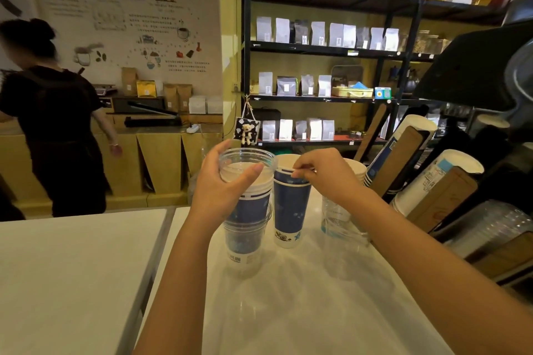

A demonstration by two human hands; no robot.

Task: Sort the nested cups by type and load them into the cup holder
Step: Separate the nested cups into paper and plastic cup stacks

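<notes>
**Sorting under way, mixed stack still to split**

Seemed partly done: cup holder [427, 170] at far right already carried paper and clear stacks. On the white counter [302, 297], stood a mixed nested stack [248, 210], a blue paper cup [290, 210] just to its right, and clear cups [340, 222] further right. Left hand [222, 190] wrapped around the stack's top clear cup [248, 163]. Right hand [323, 173] pinched the blue cup's rim.

A clear glossy plastic cup [247, 163] tops matt blue paper cups [291, 207] on the smooth, faintly shiny white counter [302, 297], with brown wooden-looking slats [439, 199] at right holding paper cups.
</notes>
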